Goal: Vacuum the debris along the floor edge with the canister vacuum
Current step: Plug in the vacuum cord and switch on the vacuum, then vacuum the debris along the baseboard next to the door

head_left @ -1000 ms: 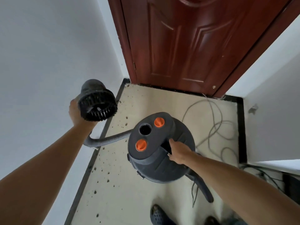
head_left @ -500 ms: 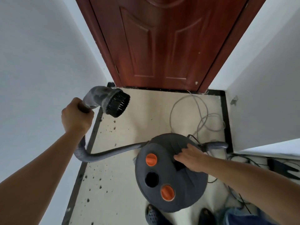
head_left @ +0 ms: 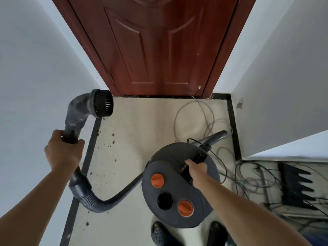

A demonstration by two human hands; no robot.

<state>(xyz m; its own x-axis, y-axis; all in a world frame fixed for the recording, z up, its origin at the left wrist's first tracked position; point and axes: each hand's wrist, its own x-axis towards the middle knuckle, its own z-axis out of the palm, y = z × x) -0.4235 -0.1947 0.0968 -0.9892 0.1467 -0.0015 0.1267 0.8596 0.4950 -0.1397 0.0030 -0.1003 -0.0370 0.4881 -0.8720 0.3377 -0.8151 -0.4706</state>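
A narrow entry with white walls ends at a red-brown door [head_left: 150, 50]; the cream floor [head_left: 134, 125] has a black border. Dark debris [head_left: 113, 134] speckles the floor along the left border. The left hand [head_left: 63, 153] is curled round the grey wand [head_left: 74, 118], whose round brush [head_left: 103, 103] hangs over the far left corner. A ribbed hose [head_left: 99, 201] loops to the canister [head_left: 177, 189], just ahead of two dark shoes [head_left: 159, 233]; whether it rests on the floor I cannot tell. The right hand [head_left: 195, 170] grips its top handle. Loose cables [head_left: 195, 118] lie near the right wall
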